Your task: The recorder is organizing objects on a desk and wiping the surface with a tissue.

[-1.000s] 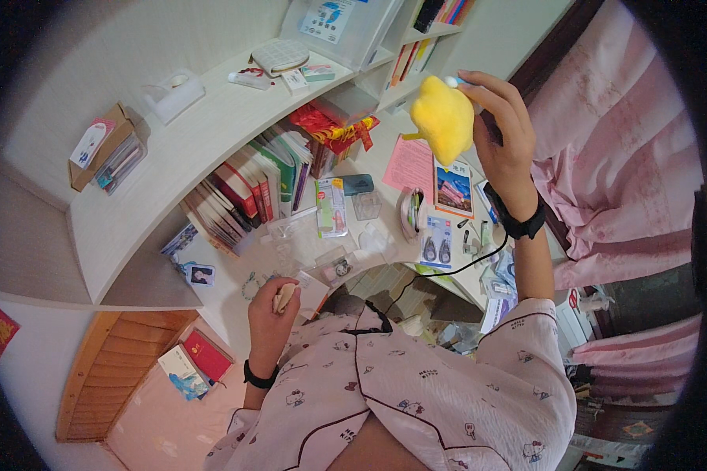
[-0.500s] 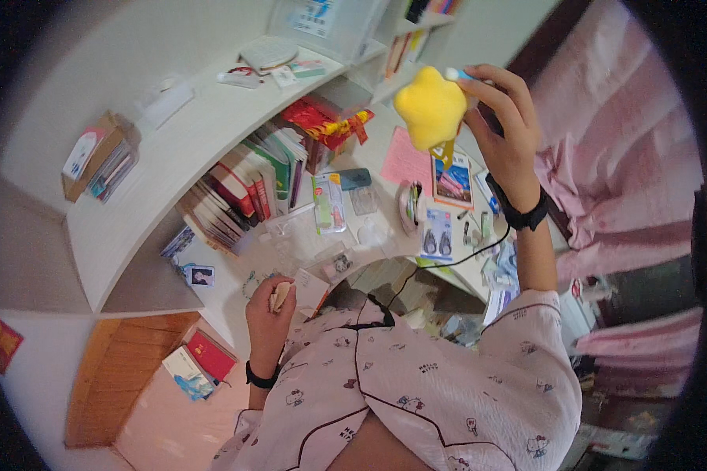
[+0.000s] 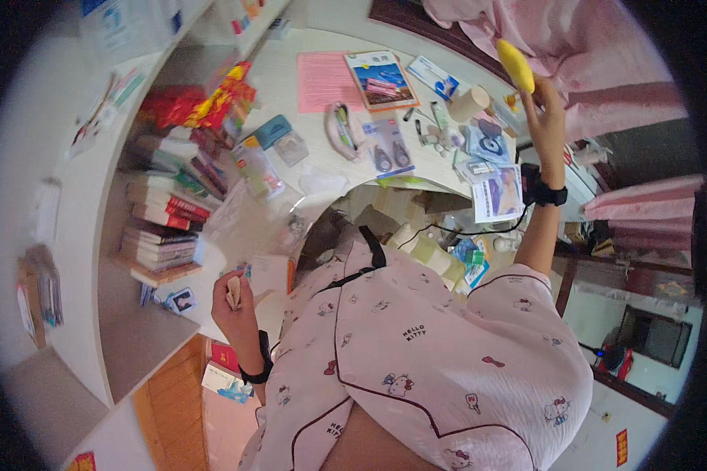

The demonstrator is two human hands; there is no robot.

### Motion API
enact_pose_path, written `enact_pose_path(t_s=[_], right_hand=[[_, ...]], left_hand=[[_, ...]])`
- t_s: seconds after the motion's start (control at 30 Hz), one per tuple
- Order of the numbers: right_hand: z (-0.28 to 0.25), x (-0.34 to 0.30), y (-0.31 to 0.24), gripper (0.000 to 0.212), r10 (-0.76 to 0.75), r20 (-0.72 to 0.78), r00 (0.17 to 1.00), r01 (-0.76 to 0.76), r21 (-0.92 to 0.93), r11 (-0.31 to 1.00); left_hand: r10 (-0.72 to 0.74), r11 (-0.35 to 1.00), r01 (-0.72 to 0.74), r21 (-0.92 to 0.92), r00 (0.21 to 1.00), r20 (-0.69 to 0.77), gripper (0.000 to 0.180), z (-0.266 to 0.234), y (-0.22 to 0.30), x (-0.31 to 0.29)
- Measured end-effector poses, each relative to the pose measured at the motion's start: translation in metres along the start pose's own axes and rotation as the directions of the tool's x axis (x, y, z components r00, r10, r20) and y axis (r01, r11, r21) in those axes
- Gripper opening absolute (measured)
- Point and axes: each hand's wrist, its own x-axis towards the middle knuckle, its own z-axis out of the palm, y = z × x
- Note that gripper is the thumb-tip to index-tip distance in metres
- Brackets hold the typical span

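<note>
Raised at the upper right, my right hand (image 3: 547, 118) grips a yellow star-shaped plush (image 3: 515, 67), which is now turned nearly edge-on. A black band with a cable circles that wrist. Low on the left, my left hand (image 3: 234, 314) is closed around a small cream-coloured folded thing (image 3: 233, 293); its kind is not clear. Below and beside this hand lie a white sheet or booklet (image 3: 269, 275) and a photo tag (image 3: 182, 301). Beneath my right forearm is a printed packet (image 3: 498, 195) at the desk's edge.
The curved white desk (image 3: 291, 78) carries a pink sheet (image 3: 322, 78), a book with a blue cover (image 3: 381, 78), a pencil case (image 3: 342, 132) and a carded pair of correction tapes (image 3: 389, 149). Stacked books (image 3: 161, 200) fill the left shelf. Pink curtains (image 3: 628, 47) hang at the right.
My view has swung to the right. The star plush has moved right and turned from face-on to edge-on, still in my right hand. My left hand keeps hold of the cream-coloured thing.
</note>
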Motion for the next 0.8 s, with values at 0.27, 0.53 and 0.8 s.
enact_pose_path(t_s=[0.27,0.53,0.8], right_hand=[[0.047,-0.145,0.135,0.029,0.471,0.477,0.742,-0.556,0.047,0.83],[0.183,-0.268,0.223,0.029,0.454,0.803,0.387,-0.824,0.08,0.561],[0.253,-0.265,0.192,0.024,0.602,0.531,0.597,-0.729,0.046,0.683]], left_hand=[[-0.006,1.0,0.001,0.032,0.987,0.16,0.013,0.082,0.05,0.024],[-0.099,0.995,0.089,0.046,0.945,0.312,0.012,0.158,0.106,0.038],[-0.081,0.995,0.06,0.074,0.945,0.316,0.012,0.189,0.116,0.038]])
